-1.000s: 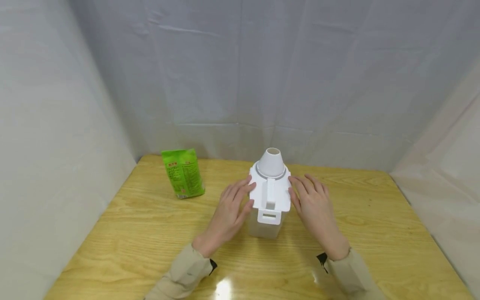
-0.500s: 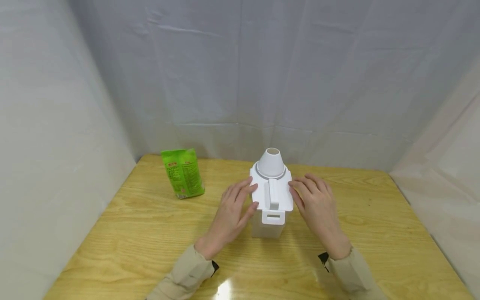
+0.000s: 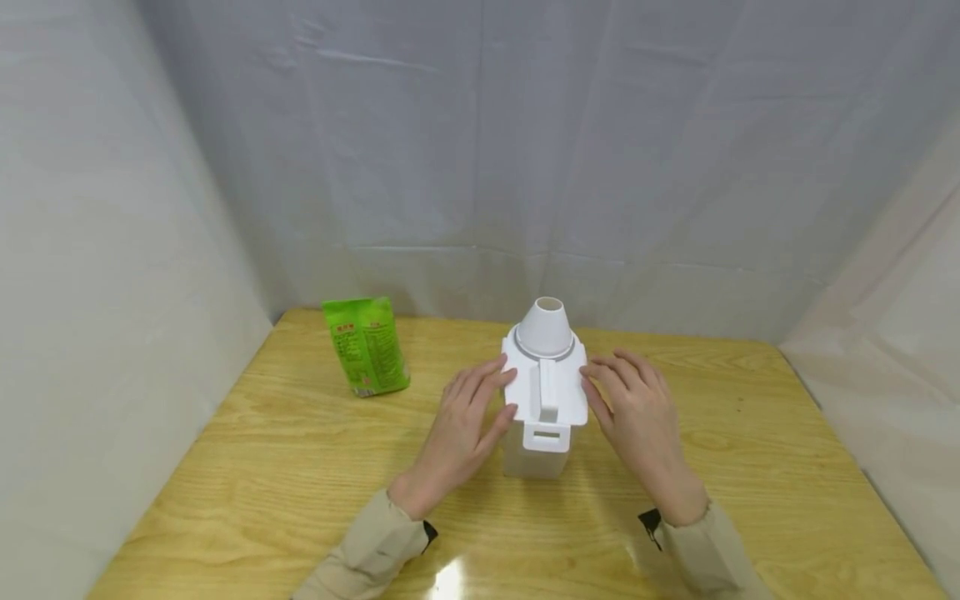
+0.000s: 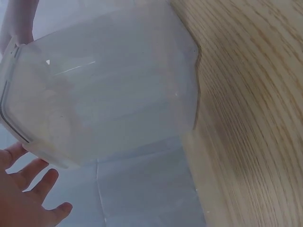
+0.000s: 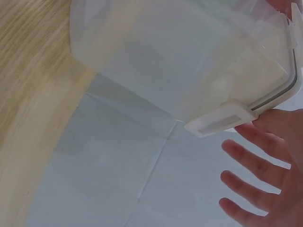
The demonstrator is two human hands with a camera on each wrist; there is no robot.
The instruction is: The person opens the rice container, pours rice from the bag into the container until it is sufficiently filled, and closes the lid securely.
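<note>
In the head view, a tall translucent plastic storage container (image 3: 536, 463) stands upright on the table. Its white lid (image 3: 522, 398) bears a cone-shaped spout or cup (image 3: 544, 330) and a raised bar. A slotted white latch (image 3: 547, 437) hangs from the lid's front edge. My left hand (image 3: 459, 429) has its fingertips along the lid's left edge, the fingers loosely spread. At the right edge, my right hand (image 3: 637, 421) touches the lid with thumb and forefinger. From the right wrist, a side latch (image 5: 221, 120) tilts outward below the rim. The container's walls look clear inside.
A green printed packet (image 3: 369, 348) stands at the back left of the wooden table (image 3: 247, 467). Grey-white sheeting (image 3: 420, 167) hangs behind and along both sides. Light glares off the table near the front edge.
The container and lid have shifted slightly to the right and turned a little. Both hands have moved slightly with them, staying at the lid's edges. The green packet stays in place.
</note>
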